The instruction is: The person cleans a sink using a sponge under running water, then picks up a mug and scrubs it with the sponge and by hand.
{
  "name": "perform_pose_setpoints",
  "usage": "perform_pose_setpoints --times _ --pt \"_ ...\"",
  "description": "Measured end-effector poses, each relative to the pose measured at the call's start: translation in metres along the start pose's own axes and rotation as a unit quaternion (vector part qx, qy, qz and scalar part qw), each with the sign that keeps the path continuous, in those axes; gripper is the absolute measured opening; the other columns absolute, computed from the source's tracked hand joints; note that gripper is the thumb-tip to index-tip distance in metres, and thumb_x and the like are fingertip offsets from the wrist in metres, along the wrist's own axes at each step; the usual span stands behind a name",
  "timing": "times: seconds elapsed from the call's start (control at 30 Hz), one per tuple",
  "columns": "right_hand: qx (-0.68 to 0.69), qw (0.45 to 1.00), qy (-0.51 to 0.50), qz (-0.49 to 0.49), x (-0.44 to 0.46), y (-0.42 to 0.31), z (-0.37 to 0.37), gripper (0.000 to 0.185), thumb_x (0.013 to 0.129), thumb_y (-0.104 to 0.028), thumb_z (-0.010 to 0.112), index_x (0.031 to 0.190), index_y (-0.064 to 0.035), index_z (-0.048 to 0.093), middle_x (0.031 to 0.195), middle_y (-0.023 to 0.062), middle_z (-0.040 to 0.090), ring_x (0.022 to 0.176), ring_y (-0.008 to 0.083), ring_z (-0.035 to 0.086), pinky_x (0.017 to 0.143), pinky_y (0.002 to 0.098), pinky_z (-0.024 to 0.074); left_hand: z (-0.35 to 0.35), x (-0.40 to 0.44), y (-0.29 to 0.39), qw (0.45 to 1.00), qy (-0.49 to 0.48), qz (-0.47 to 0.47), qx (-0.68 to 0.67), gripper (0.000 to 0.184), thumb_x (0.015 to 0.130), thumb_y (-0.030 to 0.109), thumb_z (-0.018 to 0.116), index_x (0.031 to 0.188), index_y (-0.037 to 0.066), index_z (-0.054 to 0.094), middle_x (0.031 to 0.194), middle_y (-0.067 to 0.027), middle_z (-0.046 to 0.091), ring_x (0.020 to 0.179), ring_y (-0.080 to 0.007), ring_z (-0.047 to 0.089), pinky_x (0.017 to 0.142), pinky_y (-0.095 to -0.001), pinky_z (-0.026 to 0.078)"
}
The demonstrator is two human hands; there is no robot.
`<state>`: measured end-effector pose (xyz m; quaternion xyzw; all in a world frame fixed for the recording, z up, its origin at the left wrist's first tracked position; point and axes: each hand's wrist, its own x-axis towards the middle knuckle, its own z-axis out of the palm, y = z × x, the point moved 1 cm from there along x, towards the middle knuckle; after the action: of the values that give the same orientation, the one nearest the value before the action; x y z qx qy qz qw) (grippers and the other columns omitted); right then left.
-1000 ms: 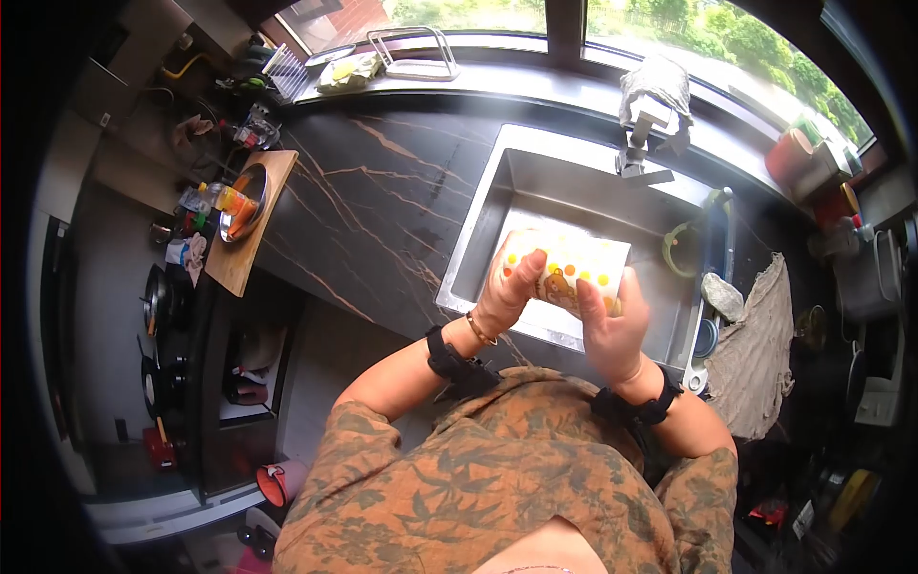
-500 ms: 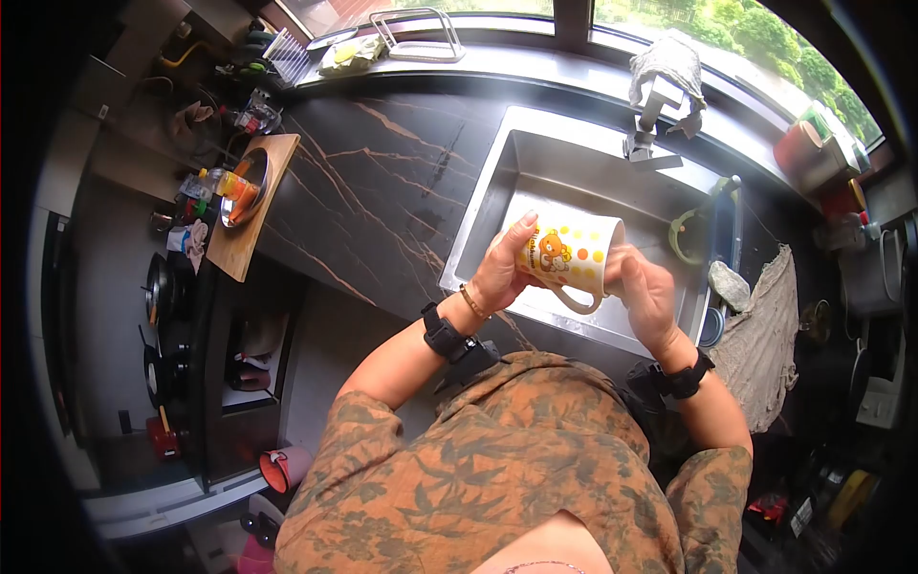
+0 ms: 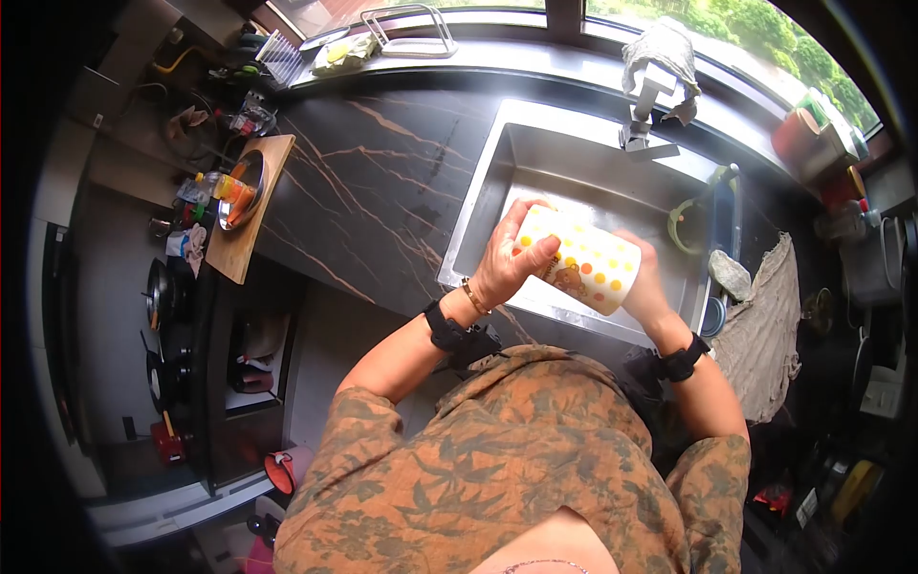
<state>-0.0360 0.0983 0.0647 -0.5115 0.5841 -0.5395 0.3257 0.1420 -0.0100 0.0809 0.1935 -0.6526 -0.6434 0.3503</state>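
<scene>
A white mug (image 3: 583, 263) with yellow and orange dots and a bear picture lies tilted sideways above the sink (image 3: 612, 182). My left hand (image 3: 509, 256) is wrapped round its base end, with the thumb across its side. At the mug's other end is my right hand (image 3: 647, 287), its fingers hidden behind or inside the mug's rim. The mug's handle is out of sight.
The faucet (image 3: 643, 124), draped with a cloth, stands behind the sink. Right of the sink lie a grey cloth (image 3: 762, 335) and a pale stone-like item (image 3: 730, 275). A wooden board (image 3: 251, 215) with a metal bowl sits at the left.
The mug has turned in my hands, so its handle no longer shows and its dotted side faces up. My right hand's fingers have gone out of view at the rim.
</scene>
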Motion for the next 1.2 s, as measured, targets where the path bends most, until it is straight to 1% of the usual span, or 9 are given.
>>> perform_pose_setpoints --times 0.17,0.27,0.4,0.5,0.63,0.77,0.9,1.0,1.2 --pt "-0.213 0.956 0.008 -0.203 0.019 -0.021 -0.022 0.018 0.074 0.002 0.068 0.087 -0.0032 0.057 0.080 0.0106 0.067 0.071 0.0283 0.068 0.060 0.0318 0.0519 0.005 0.005 -0.007 0.966 -0.056 -0.190 -0.166 0.055 0.092 0.051 0.052 0.121 0.003 0.049 0.102 -0.0120 0.062 0.084 -0.0203 0.069 0.065 -0.0377 0.062" --pt "-0.321 0.887 -0.038 -0.329 0.025 -0.028 -0.029 0.021 0.068 -0.002 0.066 0.086 -0.0049 0.055 0.073 0.0082 0.061 0.065 0.0269 0.064 0.056 0.0341 0.0509 -0.001 0.008 0.000 0.899 -0.147 -0.368 -0.188 0.059 0.094 0.055 0.044 0.129 0.007 0.048 0.113 -0.0143 0.064 0.099 -0.0272 0.067 0.077 -0.0450 0.059" --pt "-0.379 0.831 -0.078 -0.399 0.031 -0.050 -0.024 0.015 0.071 -0.009 0.064 0.081 -0.0062 0.053 0.065 0.0055 0.053 0.060 0.0220 0.059 0.052 0.0333 0.0481 -0.002 0.010 -0.016 0.843 -0.178 -0.448 -0.240 0.066 0.091 0.062 0.045 0.123 0.005 0.054 0.101 -0.0146 0.068 0.083 -0.0254 0.071 0.070 -0.0402 0.061" --pt "-0.368 0.853 -0.070 -0.364 0.032 -0.042 -0.026 0.015 0.073 -0.006 0.066 0.081 -0.0049 0.054 0.070 0.0067 0.056 0.063 0.0220 0.061 0.054 0.0315 0.0481 0.003 0.014 -0.013 0.891 -0.105 -0.384 -0.216 0.062 0.091 0.059 0.048 0.120 0.005 0.055 0.096 -0.0147 0.068 0.079 -0.0259 0.071 0.066 -0.0392 0.061" --pt "-0.044 0.997 0.039 -0.042 0.023 0.004 -0.012 0.011 0.080 -0.001 0.069 0.085 -0.0017 0.059 0.082 0.0051 0.066 0.076 0.0093 0.063 0.066 0.0242 0.0485 -0.003 0.028 -0.006 0.992 -0.028 -0.118 -0.022 0.055 0.088 0.051 0.061 0.112 0.002 0.053 0.096 -0.0102 0.060 0.086 -0.0166 0.062 0.071 -0.0305 0.055" --pt "0.005 0.994 0.055 -0.097 0.013 0.007 0.012 0.017 0.077 0.000 0.070 0.091 -0.0013 0.062 0.081 0.0036 0.066 0.078 0.0093 0.061 0.068 0.0249 0.0492 -0.006 0.031 0.029 0.981 -0.097 0.063 0.153 0.059 0.087 0.050 0.060 0.118 0.001 0.049 0.103 -0.0074 0.056 0.098 -0.0145 0.055 0.086 -0.0298 0.047" --pt "-0.131 0.976 0.018 -0.174 0.018 -0.019 -0.015 0.024 0.071 -0.001 0.074 0.092 -0.0008 0.062 0.083 0.0092 0.067 0.077 0.0206 0.067 0.067 0.0280 0.0516 -0.009 0.033 -0.003 0.995 -0.056 -0.076 0.018 0.058 0.089 0.054 0.053 0.111 0.001 0.054 0.094 -0.0107 0.061 0.084 -0.0175 0.063 0.070 -0.0300 0.055" --pt "-0.281 0.911 -0.025 -0.300 0.026 -0.030 -0.024 0.028 0.068 -0.005 0.072 0.094 -0.0027 0.061 0.079 0.0106 0.063 0.070 0.0266 0.065 0.061 0.0315 0.0527 -0.008 0.031 0.011 0.912 -0.157 -0.370 -0.083 0.057 0.095 0.053 0.047 0.120 0.002 0.052 0.101 -0.0140 0.066 0.086 -0.0227 0.069 0.070 -0.0368 0.060" --pt "-0.382 0.849 -0.045 -0.362 0.022 -0.045 -0.015 0.030 0.069 -0.009 0.069 0.097 -0.0046 0.059 0.079 0.0069 0.060 0.066 0.0228 0.063 0.056 0.0325 0.0521 -0.007 0.029 -0.004 0.895 -0.138 -0.405 -0.123 0.061 0.094 0.057 0.045 0.117 0.001 0.054 0.093 -0.0122 0.068 0.067 -0.0201 0.069 0.051 -0.0297 0.058"
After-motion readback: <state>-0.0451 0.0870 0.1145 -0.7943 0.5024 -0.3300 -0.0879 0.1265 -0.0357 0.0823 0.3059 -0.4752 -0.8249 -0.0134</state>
